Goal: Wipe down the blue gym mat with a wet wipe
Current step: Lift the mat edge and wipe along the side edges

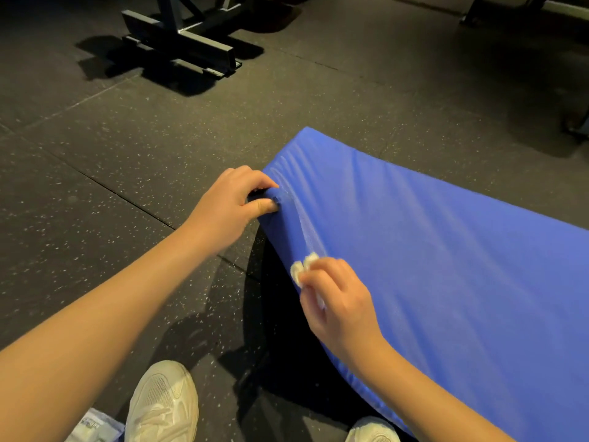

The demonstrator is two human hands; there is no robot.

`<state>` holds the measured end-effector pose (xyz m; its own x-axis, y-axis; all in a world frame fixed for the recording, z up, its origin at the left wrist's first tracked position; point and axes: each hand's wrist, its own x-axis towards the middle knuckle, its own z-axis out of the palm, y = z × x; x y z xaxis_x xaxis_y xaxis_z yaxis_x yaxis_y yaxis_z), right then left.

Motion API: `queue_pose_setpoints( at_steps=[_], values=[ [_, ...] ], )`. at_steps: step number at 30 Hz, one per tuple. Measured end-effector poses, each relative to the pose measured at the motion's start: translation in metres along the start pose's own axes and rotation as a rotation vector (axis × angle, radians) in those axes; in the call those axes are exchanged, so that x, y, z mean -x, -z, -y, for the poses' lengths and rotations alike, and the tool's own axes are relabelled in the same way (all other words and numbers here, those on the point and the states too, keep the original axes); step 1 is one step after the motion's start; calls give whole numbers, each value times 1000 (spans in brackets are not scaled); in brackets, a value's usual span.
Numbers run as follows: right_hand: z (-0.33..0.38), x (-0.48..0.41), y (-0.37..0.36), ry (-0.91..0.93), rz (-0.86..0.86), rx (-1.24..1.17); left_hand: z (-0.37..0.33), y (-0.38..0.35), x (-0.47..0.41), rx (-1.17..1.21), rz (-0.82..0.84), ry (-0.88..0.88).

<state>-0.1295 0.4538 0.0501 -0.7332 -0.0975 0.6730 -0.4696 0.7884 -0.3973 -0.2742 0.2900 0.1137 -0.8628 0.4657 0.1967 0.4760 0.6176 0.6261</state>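
Blue gym mat (446,250): padded and wrinkled near its far corner, it lies across the right half of the view on a dark speckled rubber floor (127,154) and runs out of frame at the right. Its long left edge appears raised, with deep shadow beneath it. Left hand (229,202): thumb and fingers curl on that edge just short of the far corner, pinching it; a small dark patch shows between the fingers, and what it is cannot be told. Right hand (338,301): fingers bunched round a crumpled white wet wipe (301,269), holding it against the mat's surface close to the same edge, nearer the person. Packet (95,429): pale, at the bottom edge beside the left shoe (162,406), with print too blurred to read. Right shoe (373,430): white, partly in view beside the mat's near end. Steel frame base (181,43): black, on the floor well beyond the mat. Open room: seamed floor tiles lie bare to the left of the mat and between its far corner and the frame base.
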Motion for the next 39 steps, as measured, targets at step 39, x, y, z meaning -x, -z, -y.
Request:
queue_pose_setpoints(
  at_steps=[39],
  values=[
    [-3,38,39,-23,18,193,-37,-45,41,-711,-72,-587]
  ],
)
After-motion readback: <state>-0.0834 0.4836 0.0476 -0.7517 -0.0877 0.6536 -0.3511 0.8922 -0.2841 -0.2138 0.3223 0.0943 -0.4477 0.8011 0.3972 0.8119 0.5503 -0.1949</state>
